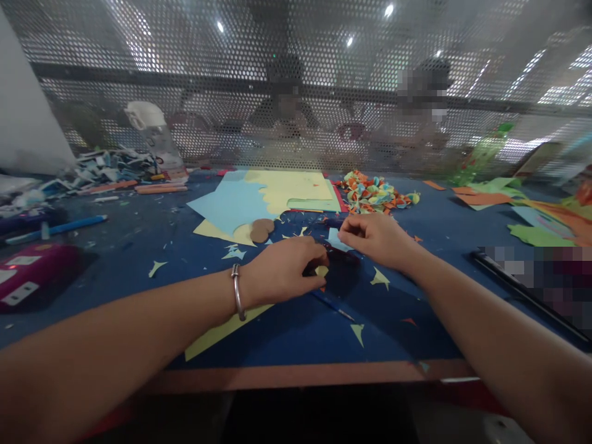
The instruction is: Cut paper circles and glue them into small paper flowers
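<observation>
A small yellow paper piece (pixel 321 271) is between the thumb and curled fingers of my left hand (pixel 289 268), which has a silver bangle on its wrist. To its right, my right hand (pixel 379 237) pinches the edge of a small light-blue paper piece (pixel 338 239) just above the blue table. Just beyond my left hand lie brown round shapes (pixel 262 230) on large blue and yellow sheets (pixel 231 200). A blue pen (pixel 333 304) lies on the table below my hands, among yellow scraps (pixel 380 278).
A heap of colourful cut paper (pixel 372 192) sits behind my right hand. At the left are a bottle (pixel 161 142), a purple case (pixel 34 271) and paper scraps; at the right, a dark-edged device (pixel 531 296) and coloured sheets (pixel 485 196). A perforated screen (pixel 208 98) stands behind.
</observation>
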A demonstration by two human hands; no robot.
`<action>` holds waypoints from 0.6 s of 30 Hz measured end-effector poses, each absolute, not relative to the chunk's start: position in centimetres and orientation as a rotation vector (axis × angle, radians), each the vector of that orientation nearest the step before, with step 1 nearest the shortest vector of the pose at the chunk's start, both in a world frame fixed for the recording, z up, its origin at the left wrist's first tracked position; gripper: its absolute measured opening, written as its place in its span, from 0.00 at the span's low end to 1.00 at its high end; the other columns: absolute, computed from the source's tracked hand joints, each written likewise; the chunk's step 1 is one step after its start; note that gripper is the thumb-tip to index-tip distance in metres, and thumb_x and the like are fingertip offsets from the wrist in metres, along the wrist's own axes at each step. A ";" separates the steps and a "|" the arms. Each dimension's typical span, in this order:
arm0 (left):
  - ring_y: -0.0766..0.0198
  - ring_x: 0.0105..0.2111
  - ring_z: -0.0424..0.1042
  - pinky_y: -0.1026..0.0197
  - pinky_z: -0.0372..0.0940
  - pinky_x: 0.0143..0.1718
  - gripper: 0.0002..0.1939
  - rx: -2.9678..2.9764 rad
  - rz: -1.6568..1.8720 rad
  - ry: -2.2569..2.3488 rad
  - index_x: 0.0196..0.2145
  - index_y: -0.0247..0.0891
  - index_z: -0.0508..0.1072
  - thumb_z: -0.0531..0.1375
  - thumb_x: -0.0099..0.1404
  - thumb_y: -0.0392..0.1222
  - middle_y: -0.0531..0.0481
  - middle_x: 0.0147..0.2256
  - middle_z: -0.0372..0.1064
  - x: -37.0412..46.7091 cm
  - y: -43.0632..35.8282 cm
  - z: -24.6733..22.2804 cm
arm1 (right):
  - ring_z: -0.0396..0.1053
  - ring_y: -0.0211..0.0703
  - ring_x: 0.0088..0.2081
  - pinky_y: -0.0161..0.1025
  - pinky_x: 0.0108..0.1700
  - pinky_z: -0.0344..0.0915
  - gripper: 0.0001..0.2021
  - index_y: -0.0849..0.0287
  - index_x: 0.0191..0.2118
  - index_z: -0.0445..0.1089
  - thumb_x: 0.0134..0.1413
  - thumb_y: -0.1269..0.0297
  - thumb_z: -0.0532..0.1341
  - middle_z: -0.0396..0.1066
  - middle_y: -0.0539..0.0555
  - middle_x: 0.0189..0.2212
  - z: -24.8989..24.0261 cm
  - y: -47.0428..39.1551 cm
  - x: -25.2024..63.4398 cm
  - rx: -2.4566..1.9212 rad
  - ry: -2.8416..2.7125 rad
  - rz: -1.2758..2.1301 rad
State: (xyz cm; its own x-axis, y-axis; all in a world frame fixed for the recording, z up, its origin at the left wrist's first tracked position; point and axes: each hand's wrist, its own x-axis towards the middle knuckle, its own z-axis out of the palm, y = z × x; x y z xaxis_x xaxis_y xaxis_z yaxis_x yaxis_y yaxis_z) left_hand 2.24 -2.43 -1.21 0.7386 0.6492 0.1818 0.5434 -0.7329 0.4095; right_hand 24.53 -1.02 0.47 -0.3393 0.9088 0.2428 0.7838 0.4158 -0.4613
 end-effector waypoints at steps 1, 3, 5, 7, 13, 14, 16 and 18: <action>0.57 0.35 0.69 0.59 0.58 0.33 0.09 2.599 0.462 0.922 0.39 0.39 0.76 0.63 0.60 0.42 0.46 0.36 0.72 2.3 -2.3 -1.3 | 0.59 0.36 0.23 0.35 0.28 0.53 0.10 0.58 0.25 0.68 0.53 0.59 0.59 0.65 0.47 0.19 0.6 -1.1 24.5 -1.438 -2.237 0.399; 0.59 0.33 0.69 0.60 0.58 0.32 0.07 2.570 0.515 0.916 0.37 0.39 0.75 0.61 0.59 0.39 0.47 0.34 0.72 2.3 -1.9 -1.6 | 0.59 0.36 0.23 0.35 0.27 0.54 0.10 0.58 0.25 0.68 0.52 0.59 0.59 0.65 0.47 0.20 0.7 -1.2 24.6 -1.428 -2.291 0.498; 0.59 0.33 0.69 0.60 0.59 0.33 0.06 2.550 0.589 0.931 0.35 0.40 0.75 0.60 0.58 0.36 0.48 0.34 0.72 2.0 -1.3 -1.7 | 0.59 0.35 0.23 0.34 0.27 0.53 0.10 0.58 0.25 0.68 0.52 0.59 0.59 0.65 0.47 0.19 0.7 -1.2 24.7 -1.403 -2.352 0.585; 0.61 0.32 0.70 0.61 0.59 0.33 0.05 2.538 0.634 0.960 0.33 0.40 0.75 0.60 0.58 0.36 0.48 0.33 0.72 1.7 -0.8 -1.8 | 0.58 0.34 0.22 0.34 0.27 0.52 0.10 0.58 0.25 0.68 0.53 0.59 0.59 0.63 0.46 0.19 0.7 -1.2 24.9 -1.385 -2.438 0.638; 0.64 0.29 0.71 0.62 0.61 0.32 0.02 2.369 0.750 1.032 0.29 0.40 0.75 0.62 0.59 0.38 0.50 0.30 0.75 1.4 -0.6 -1.2 | 0.56 0.34 0.21 0.34 0.26 0.50 0.14 0.58 0.26 0.70 0.56 0.54 0.60 0.63 0.47 0.18 1.0 -1.5 25.1 -1.429 -2.580 0.577; 0.64 0.29 0.71 0.62 0.60 0.31 0.02 2.325 0.775 1.043 0.29 0.40 0.74 0.61 0.59 0.38 0.50 0.29 0.75 1.5 -0.7 -1.1 | 0.57 0.35 0.22 0.34 0.26 0.50 0.14 0.58 0.26 0.71 0.56 0.53 0.60 0.64 0.47 0.19 1.2 -1.6 25.0 -1.445 -2.558 0.545; 0.64 0.28 0.71 0.62 0.59 0.30 0.02 2.284 0.801 1.057 0.29 0.40 0.74 0.62 0.59 0.39 0.51 0.28 0.75 1.6 -0.8 -1.1 | 0.59 0.36 0.22 0.35 0.26 0.51 0.16 0.59 0.26 0.71 0.57 0.52 0.59 0.67 0.49 0.20 1.4 -1.8 24.8 -1.463 -2.497 0.493; 0.64 0.27 0.70 0.61 0.58 0.30 0.03 2.312 0.779 1.086 0.29 0.40 0.75 0.62 0.59 0.39 0.51 0.28 0.75 1.7 -0.8 -1.2 | 0.61 0.37 0.23 0.35 0.27 0.53 0.17 0.59 0.25 0.71 0.58 0.51 0.58 0.68 0.50 0.20 1.7 -2.0 24.6 -1.465 -2.428 0.466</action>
State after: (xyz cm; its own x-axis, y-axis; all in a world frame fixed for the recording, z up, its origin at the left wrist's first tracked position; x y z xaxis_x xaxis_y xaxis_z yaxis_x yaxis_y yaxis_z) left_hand 1.68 -0.77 -1.20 0.5262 0.7982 0.2931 0.5335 -0.5783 0.6172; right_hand 24.60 -2.01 1.65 -0.4540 0.8889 0.0610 0.8032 0.4380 -0.4038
